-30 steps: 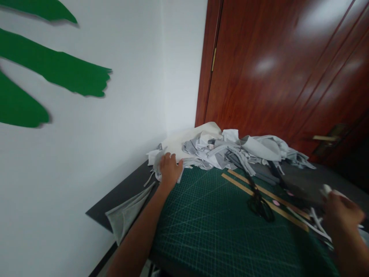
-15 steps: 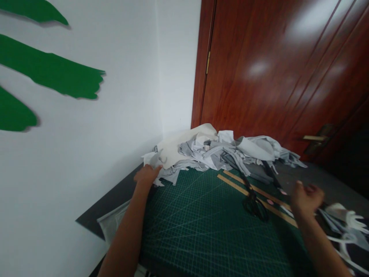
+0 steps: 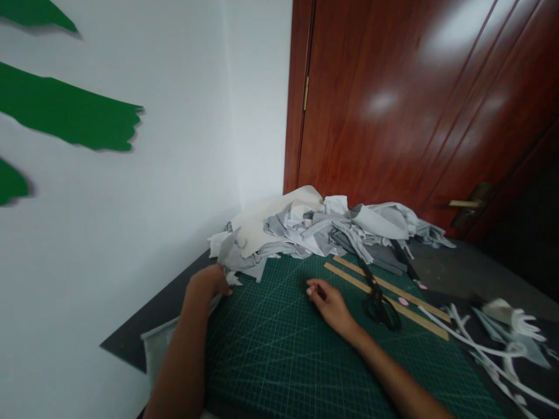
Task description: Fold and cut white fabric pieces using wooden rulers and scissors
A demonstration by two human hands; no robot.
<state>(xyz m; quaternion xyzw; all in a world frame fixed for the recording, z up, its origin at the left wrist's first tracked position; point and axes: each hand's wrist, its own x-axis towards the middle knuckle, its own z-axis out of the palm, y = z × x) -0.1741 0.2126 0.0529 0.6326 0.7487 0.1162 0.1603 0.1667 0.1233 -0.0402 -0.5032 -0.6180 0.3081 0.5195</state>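
Observation:
My left hand [image 3: 209, 282] is low at the left edge of a green cutting mat [image 3: 271, 337], just below the near-left end of a heap of grey and white fabric scraps [image 3: 301, 230]. Its fingers point down and are mostly hidden. Over the middle of the mat is my right hand [image 3: 329, 302], fingers curled in towards the thumb; anything between them is too small to make out. To its right lie black-handled scissors [image 3: 382, 311], across two tan strips [image 3: 353, 278] resembling rulers.
White cords [image 3: 476, 346] and a whitish glove-like piece [image 3: 524, 323] lie on the dark tabletop at right. A pale bin or bag [image 3: 159, 349] shows below the table's left edge. Behind stand a white wall [image 3: 183, 134] and a brown door [image 3: 367, 145]. Pink discs [image 3: 403, 301] lie by the strips.
My right hand has swung left from beyond the scissors to the middle of the mat. My left hand has dropped down from the scraps towards the table edge. The view has shifted slightly.

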